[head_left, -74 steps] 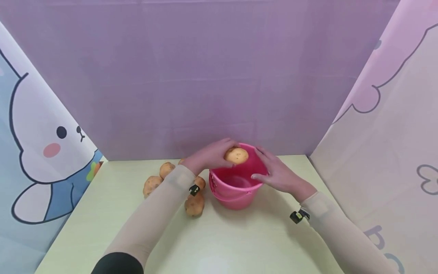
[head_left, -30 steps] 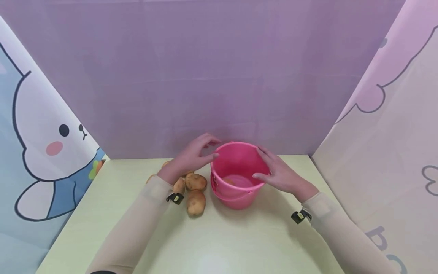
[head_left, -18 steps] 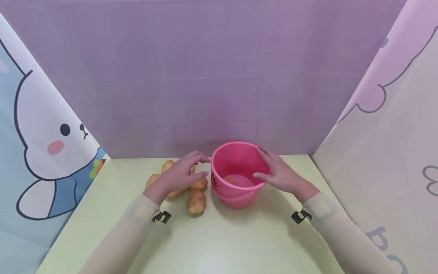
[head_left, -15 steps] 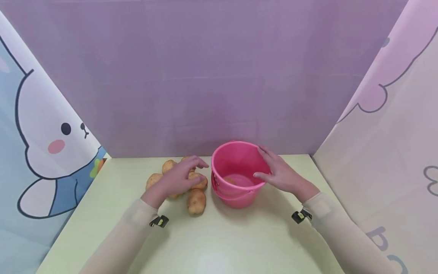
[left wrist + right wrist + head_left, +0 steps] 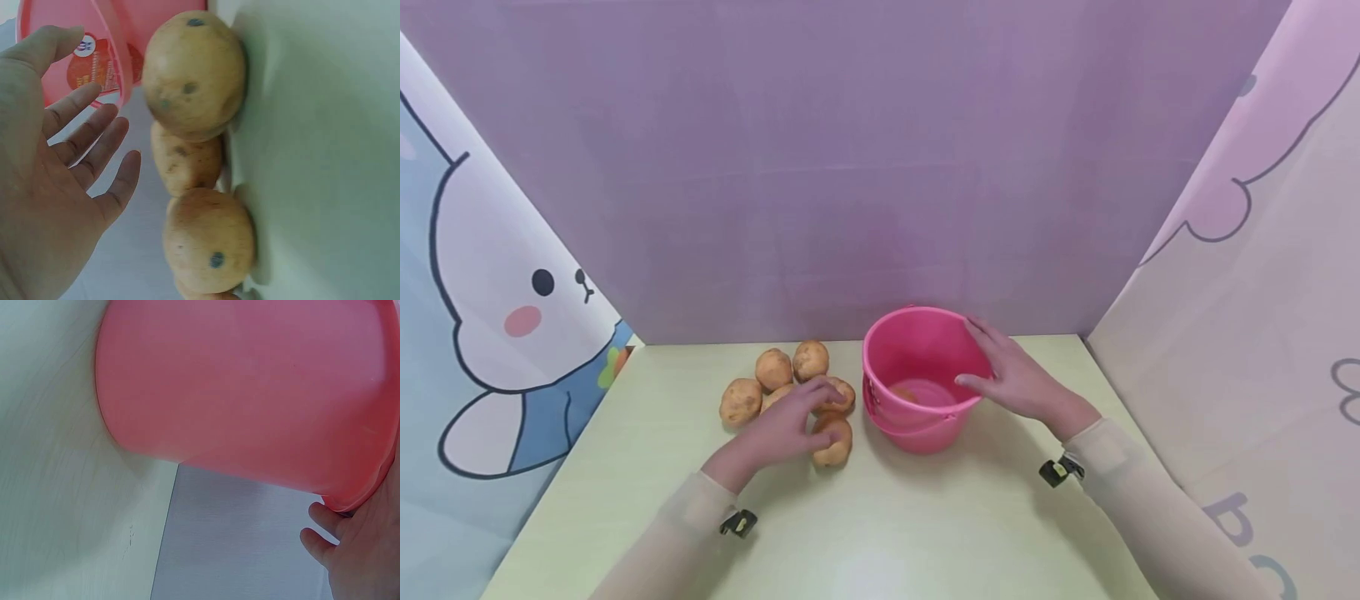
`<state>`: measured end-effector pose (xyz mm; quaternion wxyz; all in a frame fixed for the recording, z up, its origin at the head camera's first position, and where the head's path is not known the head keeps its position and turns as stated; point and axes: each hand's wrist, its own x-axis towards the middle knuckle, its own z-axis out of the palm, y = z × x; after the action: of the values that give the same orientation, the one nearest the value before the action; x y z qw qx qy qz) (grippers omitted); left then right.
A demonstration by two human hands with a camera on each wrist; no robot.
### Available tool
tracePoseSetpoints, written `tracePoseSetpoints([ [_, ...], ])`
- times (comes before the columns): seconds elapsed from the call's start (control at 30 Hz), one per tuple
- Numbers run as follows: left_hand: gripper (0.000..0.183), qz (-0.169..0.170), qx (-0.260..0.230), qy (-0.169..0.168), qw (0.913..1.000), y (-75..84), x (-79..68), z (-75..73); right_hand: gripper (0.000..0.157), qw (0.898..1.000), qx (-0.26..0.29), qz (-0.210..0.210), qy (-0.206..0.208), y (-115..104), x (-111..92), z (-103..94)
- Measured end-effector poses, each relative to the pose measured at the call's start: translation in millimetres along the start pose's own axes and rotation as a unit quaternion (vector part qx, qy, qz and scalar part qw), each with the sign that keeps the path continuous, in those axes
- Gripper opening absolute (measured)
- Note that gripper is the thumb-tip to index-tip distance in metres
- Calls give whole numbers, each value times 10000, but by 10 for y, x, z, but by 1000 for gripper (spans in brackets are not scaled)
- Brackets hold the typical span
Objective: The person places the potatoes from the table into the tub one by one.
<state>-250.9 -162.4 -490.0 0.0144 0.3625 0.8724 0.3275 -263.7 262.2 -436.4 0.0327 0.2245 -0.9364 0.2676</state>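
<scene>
My left hand (image 5: 790, 429) hovers palm down over the nearest potatoes, fingers loosely bent and holding nothing. Beneath its thumb lies the front potato (image 5: 833, 454); another potato (image 5: 842, 396) sits just behind, partly covered by the fingers. In the left wrist view, a gap separates this hand from a large potato (image 5: 195, 72). To the right stands a pink bucket (image 5: 921, 429), upright. My right hand (image 5: 1022, 379) holds its right rim, thumb over the inner side and fingers along the far side. Inside the bucket a bit of yellowish potato (image 5: 904, 393) shows at the bottom.
More potatoes cluster left of the bucket, among them a left one (image 5: 741, 403) and a back one (image 5: 811, 360). A purple cloth wall (image 5: 880, 208) rises behind the pale table (image 5: 880, 533), with printed panels on both sides.
The left hand released a potato into the bucket, then withdrew left and down toward the front potatoes, uncovering those at the back. The right hand stayed on the rim.
</scene>
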Motion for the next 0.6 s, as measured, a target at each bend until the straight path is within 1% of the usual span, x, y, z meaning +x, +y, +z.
tracePoseSetpoints([
  [0.23,65,-159,79,26,9998,-58,-97,137,108,10000,40,-54,32,-15,13,-8],
  [0.4,69,-222,107,21,9997,-85,-159,211,107,10000,37,-87,27,-6,18,-1],
  [0.6,77,-348,170,37,9992,-138,-193,273,107,9999,73,-110,59,11,13,6],
])
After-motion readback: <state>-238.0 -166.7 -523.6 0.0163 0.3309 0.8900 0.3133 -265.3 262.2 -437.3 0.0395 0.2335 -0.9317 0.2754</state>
